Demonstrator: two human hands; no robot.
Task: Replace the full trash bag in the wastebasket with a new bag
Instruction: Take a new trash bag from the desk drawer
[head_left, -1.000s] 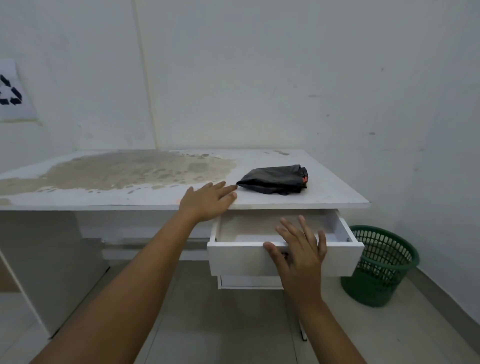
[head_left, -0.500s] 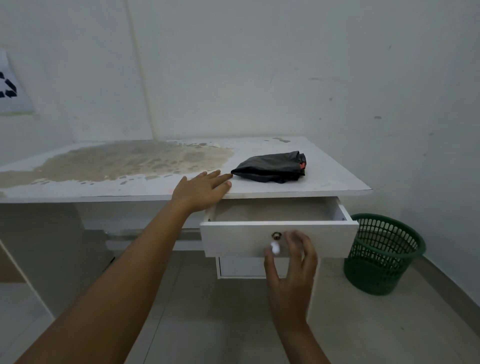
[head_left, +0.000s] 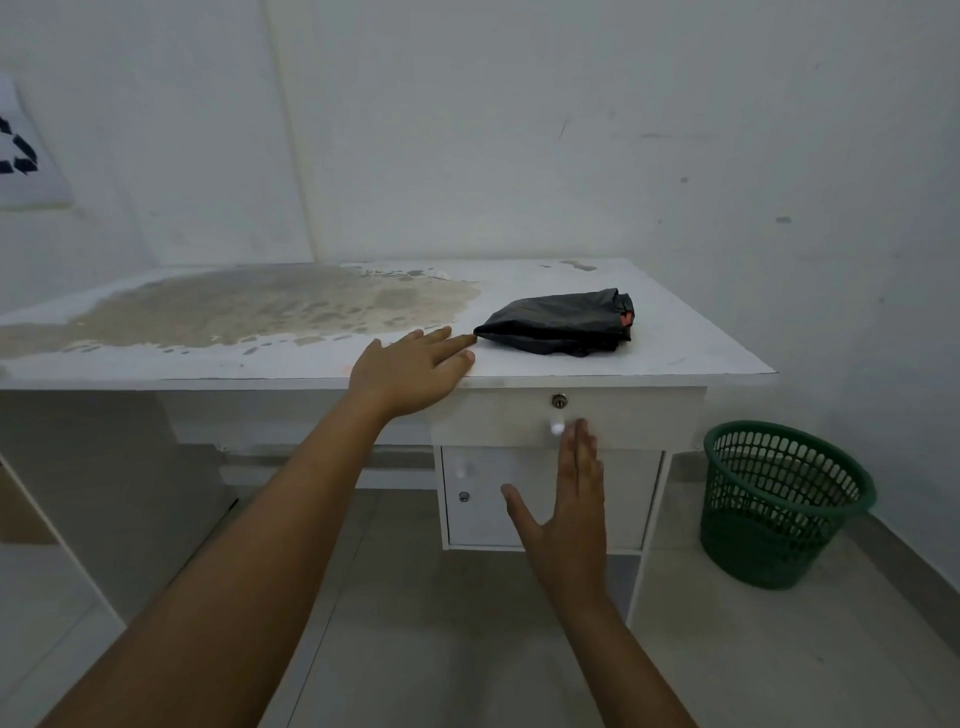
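Observation:
A folded black trash bag with a red spot at its right end lies on the white desk, near the front right. My left hand rests flat on the desk's front edge, its fingertips just touching the bag's left corner. My right hand is flat and open, fingertips against the closed drawer front beside its small white knob. A green mesh wastebasket stands on the floor right of the desk; no bag shows in it.
A small cabinet door sits under the drawer. The desk top has a large worn brown patch on its left half. White walls close in behind and on the right. A recycling sign hangs at far left.
The drawer went from pulled out to fully closed, pushed in by my right hand. My left hand stayed on the desk edge. The camera moved back slightly.

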